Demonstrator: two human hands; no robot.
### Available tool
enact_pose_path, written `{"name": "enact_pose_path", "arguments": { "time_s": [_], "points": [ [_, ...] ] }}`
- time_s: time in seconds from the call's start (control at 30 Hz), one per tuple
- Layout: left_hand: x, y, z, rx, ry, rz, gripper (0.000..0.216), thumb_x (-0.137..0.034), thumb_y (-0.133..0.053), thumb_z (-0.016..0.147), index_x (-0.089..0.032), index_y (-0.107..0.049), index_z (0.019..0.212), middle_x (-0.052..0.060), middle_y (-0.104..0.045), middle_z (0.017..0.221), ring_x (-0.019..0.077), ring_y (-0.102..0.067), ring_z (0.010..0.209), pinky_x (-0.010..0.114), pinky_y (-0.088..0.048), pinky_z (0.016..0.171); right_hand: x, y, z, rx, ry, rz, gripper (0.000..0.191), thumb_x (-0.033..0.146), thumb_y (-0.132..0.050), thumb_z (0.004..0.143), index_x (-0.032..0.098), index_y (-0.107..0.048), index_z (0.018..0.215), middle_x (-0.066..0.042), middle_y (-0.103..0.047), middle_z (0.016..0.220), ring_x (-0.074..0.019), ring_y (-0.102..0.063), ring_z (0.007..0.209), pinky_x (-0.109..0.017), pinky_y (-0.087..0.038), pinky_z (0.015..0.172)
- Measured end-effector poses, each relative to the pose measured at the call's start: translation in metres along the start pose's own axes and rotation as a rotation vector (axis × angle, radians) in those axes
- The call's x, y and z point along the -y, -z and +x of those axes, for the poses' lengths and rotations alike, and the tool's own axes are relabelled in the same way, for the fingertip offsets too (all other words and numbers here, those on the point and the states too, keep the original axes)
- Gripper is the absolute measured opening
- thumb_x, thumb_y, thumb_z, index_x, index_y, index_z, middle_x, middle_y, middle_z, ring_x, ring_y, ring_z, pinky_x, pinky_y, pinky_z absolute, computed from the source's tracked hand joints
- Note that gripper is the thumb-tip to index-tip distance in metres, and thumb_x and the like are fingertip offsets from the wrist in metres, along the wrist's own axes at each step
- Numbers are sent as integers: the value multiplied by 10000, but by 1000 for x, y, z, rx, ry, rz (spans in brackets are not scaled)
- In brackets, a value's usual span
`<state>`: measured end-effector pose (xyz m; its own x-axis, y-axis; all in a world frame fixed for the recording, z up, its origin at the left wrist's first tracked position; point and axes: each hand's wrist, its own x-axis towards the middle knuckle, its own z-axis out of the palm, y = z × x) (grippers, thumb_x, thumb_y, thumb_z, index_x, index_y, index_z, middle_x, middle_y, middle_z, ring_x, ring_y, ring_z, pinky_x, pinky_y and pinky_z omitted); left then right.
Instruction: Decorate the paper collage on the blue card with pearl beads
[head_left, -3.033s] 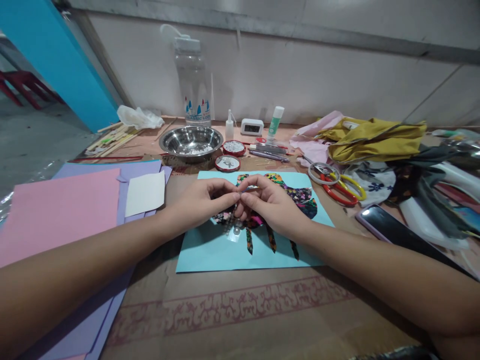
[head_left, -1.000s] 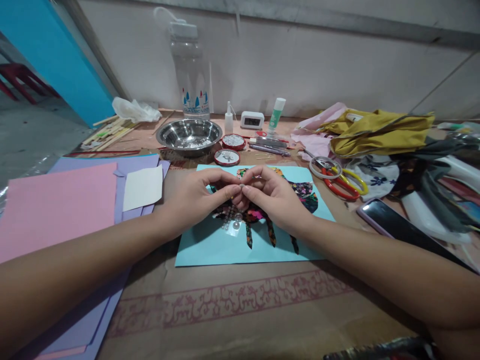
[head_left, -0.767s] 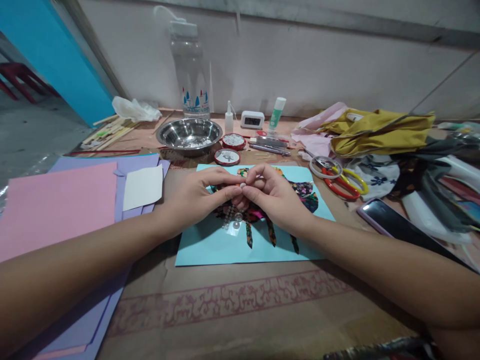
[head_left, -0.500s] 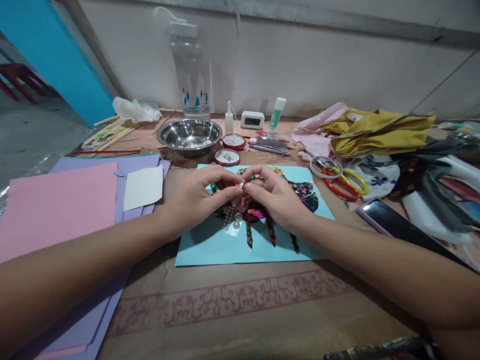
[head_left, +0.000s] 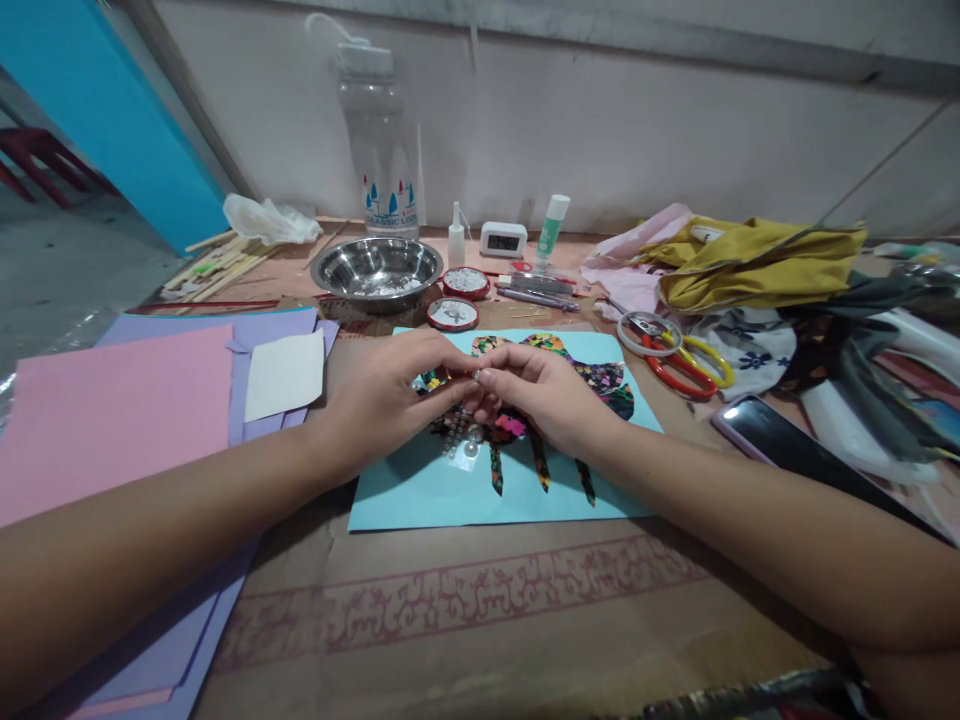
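Observation:
Above a light-blue sheet of paper (head_left: 405, 505), my left hand (head_left: 394, 385) and my right hand (head_left: 544, 395) meet fingertip to fingertip. Both are closed in a pinch at a small shiny pearl bead (head_left: 477, 375), mostly covered by the fingers. Just below the fingers shows a clear strip of pearl stickers (head_left: 470, 450), with small beads in rows and larger ones beside them; what holds it is hidden. Dark flowered cut-outs (head_left: 611, 385) lie on the blue paper, partly behind my hands, with narrow pointed strips toward its front.
Behind stand a steel bowl (head_left: 377, 275), a water bottle (head_left: 379, 150), a small white bottle (head_left: 456, 240), a clock (head_left: 502, 240) and a glue stick (head_left: 551, 230). Scissors (head_left: 682, 370), a phone (head_left: 780, 445) and cloth (head_left: 765, 265) lie right; pink paper (head_left: 127, 410) lies left.
My fingertips have closed more tightly around the pearl bead, which shows less than before. Both hands have shifted very slightly.

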<state>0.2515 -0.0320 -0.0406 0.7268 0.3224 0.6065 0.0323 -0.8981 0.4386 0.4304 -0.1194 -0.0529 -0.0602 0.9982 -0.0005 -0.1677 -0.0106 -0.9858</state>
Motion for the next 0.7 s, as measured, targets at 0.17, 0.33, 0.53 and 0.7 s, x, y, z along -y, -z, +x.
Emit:
{"name": "enact_pose_path", "arguments": {
  "time_s": [0.17, 0.33, 0.53, 0.7],
  "points": [
    [-2, 0, 0, -7, 18, 37, 96, -248, -657, 897, -176, -687, 952, 32, -718, 846, 149, -658, 777, 273, -497, 715, 2, -1, -2, -6, 10, -52, 278, 423, -743, 803, 178, -616, 837, 3, -702, 700, -109, -657, 598, -234, -530, 574],
    [-3, 0, 0, 11, -15, 96, 73, -231, -649, 896, -170, -678, 924, 24, -718, 815, 145, -661, 754, 264, -487, 698, 4, -3, -3, -41, 30, -132, 209, 352, -712, 829, 173, -605, 807, 4, -695, 693, -107, -651, 598, -241, -536, 589],
    [-4, -1, 0, 42, -28, 109, 65, -229, -645, 892, -173, -671, 914, 19, -717, 801, 144, -661, 750, 265, -486, 690, 2, -4, -4, -72, 45, -215, 133, 283, -659, 851, 188, -584, 797, 7, -678, 663, -122, -650, 601, -241, -516, 561],
    [-3, -2, 0, 15, 38, 111, 65, -228, -635, 880, -172, -650, 910, 26, -710, 831, 152, -663, 772, 270, -494, 692, 4, -8, -6, -95, 75, -232, 104, 289, -596, 892, 191, -601, 859, 9, -667, 709, -110, -633, 616, -247, -520, 594]
  ]
}}
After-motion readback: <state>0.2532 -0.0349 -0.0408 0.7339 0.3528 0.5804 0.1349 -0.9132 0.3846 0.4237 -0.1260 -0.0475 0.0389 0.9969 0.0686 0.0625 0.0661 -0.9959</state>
